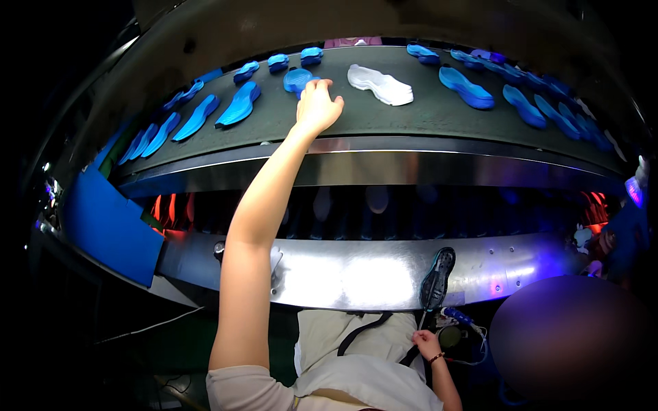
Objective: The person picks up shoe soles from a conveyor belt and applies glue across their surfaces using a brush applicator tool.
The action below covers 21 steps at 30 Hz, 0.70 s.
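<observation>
My left hand (319, 106) reaches out over the dark green conveyor belt (274, 130), thumb apart from the bent fingers and nothing visible between them. Just behind its knuckles a blue shoe sole (297, 79) lies on the belt, partly hidden by the hand. To the right of the fingers is a white shoe sole (380, 85). Low at my waist, my right hand (426, 344) pinches a thin light-coloured stick (422, 320). The stick's far end meets a black shoe sole (436, 277) with a teal edge, which lies over the metal ledge; the contact is unclear.
More blue soles (240, 104) line the belt on both sides. A metal rail (411, 164) edges it, above a dark gap with red-lit ends. Blue panel (110, 219) stands at the left. A metal ledge (349, 270) runs before me. Near my right hand are cables and a round container (449, 335).
</observation>
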Each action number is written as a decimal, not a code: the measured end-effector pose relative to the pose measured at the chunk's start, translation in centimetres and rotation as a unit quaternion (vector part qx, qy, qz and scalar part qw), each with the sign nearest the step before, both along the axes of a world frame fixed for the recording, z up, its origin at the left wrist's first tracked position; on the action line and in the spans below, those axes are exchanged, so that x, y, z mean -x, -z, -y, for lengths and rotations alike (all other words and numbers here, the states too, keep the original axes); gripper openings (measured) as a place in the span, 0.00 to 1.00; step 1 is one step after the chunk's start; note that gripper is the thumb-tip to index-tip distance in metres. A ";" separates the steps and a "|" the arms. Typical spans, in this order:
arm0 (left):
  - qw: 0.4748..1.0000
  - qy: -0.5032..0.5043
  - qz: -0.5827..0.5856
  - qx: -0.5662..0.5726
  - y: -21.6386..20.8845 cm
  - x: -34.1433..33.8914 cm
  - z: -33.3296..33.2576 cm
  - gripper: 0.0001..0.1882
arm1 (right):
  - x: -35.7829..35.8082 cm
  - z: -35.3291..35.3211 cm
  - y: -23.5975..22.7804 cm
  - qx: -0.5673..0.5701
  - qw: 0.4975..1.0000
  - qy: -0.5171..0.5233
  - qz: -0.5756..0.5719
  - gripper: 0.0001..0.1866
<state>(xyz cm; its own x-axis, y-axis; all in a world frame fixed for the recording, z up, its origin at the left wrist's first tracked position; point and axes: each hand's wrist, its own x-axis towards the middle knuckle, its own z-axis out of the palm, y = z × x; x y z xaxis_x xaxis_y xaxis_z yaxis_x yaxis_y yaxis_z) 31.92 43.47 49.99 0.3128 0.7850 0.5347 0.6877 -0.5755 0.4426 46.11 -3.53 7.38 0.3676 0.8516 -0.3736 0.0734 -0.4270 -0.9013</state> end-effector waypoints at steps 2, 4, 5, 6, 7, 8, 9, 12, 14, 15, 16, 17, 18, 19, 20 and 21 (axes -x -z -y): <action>0.990 -0.095 -0.030 -0.103 0.4 -0.9 -1.5 0.30 | 0.1 1.1 1.1 0.008 1.000 0.014 -0.004 0.07; 0.980 -0.133 -0.060 -0.138 1.0 -0.9 -3.9 0.35 | 0.1 2.3 1.6 0.028 0.999 0.025 -0.027 0.07; 0.970 -0.145 -0.082 -0.175 1.6 -0.4 -5.3 0.36 | 0.0 2.5 1.7 0.030 0.999 0.032 -0.026 0.07; 0.968 -0.145 -0.131 -0.154 2.8 -0.6 -6.5 0.37 | -0.1 2.9 1.3 0.044 0.998 0.017 -0.040 0.07; 0.958 -0.166 -0.225 -0.063 3.5 -1.3 -6.7 0.36 | -0.2 3.5 0.8 0.060 0.997 0.008 -0.055 0.07; 0.969 -0.156 -0.182 0.054 2.7 -2.0 -5.9 0.35 | -0.7 3.8 0.9 0.073 0.994 -0.025 -0.072 0.06; 0.961 -0.204 -0.188 0.025 2.3 -2.1 -5.8 0.34 | -1.0 3.8 1.1 0.042 0.989 -0.015 -0.141 0.06; 0.968 -0.211 -0.127 0.040 1.4 -0.3 -6.6 0.33 | -1.4 1.5 -2.8 0.088 0.987 0.012 -0.135 0.06; 0.978 -0.145 -0.148 -0.028 2.6 2.0 -10.4 0.31 | -1.1 0.3 -2.8 0.078 0.971 0.071 -0.216 0.09; 0.982 -0.111 -0.149 -0.041 2.7 1.6 -10.5 0.30 | -0.9 -0.2 -4.3 0.119 0.962 0.097 -0.226 0.10; 0.985 -0.068 -0.159 -0.026 2.6 0.9 -10.5 0.30 | -0.9 -0.2 -4.7 0.127 0.954 0.112 -0.249 0.11; 0.985 -0.027 -0.168 -0.012 2.4 0.2 -10.4 0.29 | -0.7 -0.1 -5.1 0.127 0.951 0.114 -0.256 0.12; 0.988 0.013 -0.155 -0.023 2.7 -0.5 -10.1 0.27 | -0.7 0.5 -6.0 0.130 0.953 0.106 -0.252 0.11; 0.987 0.056 -0.144 -0.031 3.0 -1.1 -9.7 0.25 | -0.9 1.2 -7.2 0.133 0.954 0.102 -0.250 0.10; 0.986 0.103 -0.123 -0.033 3.0 -1.1 -9.3 0.23 | -1.4 2.1 -8.9 0.121 0.960 0.085 -0.239 0.10; 0.982 0.155 -0.104 -0.031 2.9 -0.6 -8.8 0.21 | -2.2 3.5 -10.8 0.110 0.964 0.073 -0.232 0.09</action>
<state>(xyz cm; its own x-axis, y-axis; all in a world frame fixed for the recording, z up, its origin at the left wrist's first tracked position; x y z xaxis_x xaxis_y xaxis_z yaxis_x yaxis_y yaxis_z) 32.55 52.27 47.12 0.6389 0.6035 0.4771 0.5479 -0.7923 0.2685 48.34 -7.04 18.16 0.2275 0.6852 -0.6920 -0.3915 -0.5863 -0.7092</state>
